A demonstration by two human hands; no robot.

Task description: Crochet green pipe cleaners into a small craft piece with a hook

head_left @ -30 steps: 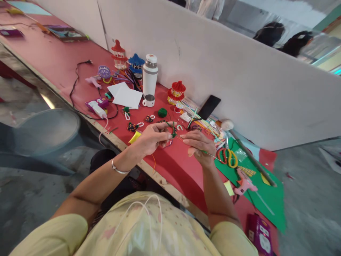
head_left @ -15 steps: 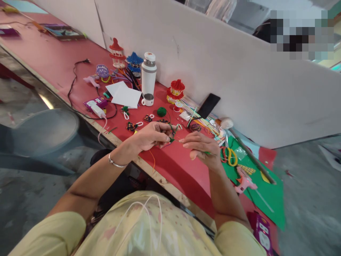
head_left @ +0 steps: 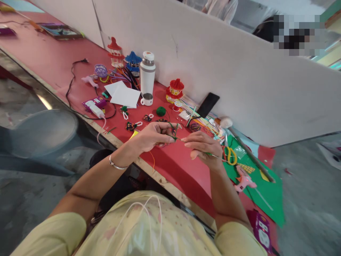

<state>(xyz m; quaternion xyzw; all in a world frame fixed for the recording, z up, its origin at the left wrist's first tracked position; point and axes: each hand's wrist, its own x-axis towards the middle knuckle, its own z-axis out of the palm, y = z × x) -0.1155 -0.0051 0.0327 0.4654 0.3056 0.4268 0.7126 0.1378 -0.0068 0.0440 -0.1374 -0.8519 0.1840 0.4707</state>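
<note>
My left hand (head_left: 157,136) pinches a small piece of green yarn work (head_left: 175,138) between thumb and fingers, with green yarn looped over its raised index finger. Just to the right, my right hand (head_left: 203,146) is closed on a thin crochet hook (head_left: 213,155), whose tip reaches to the green yarn work. Behind the hands lies a green yarn ball (head_left: 161,111), its strand running toward my left hand. Dark multicoloured yarn pieces with white bead loops (head_left: 131,126) rest on the red table (head_left: 183,170) beyond my left hand.
A white flask (head_left: 147,76) stands behind white paper sheets (head_left: 125,95). Near the wall are a red lantern-like model (head_left: 175,89) and a black phone (head_left: 209,105). Yellow-handled scissors (head_left: 231,156) and a pink glue gun (head_left: 244,180) lie right. A grey stool (head_left: 45,133) stands left.
The green yarn over my left index finger now stands more upright, and my left thumb lies straighter along the work. My right hand still holds the hook, having shifted very slightly right.
</note>
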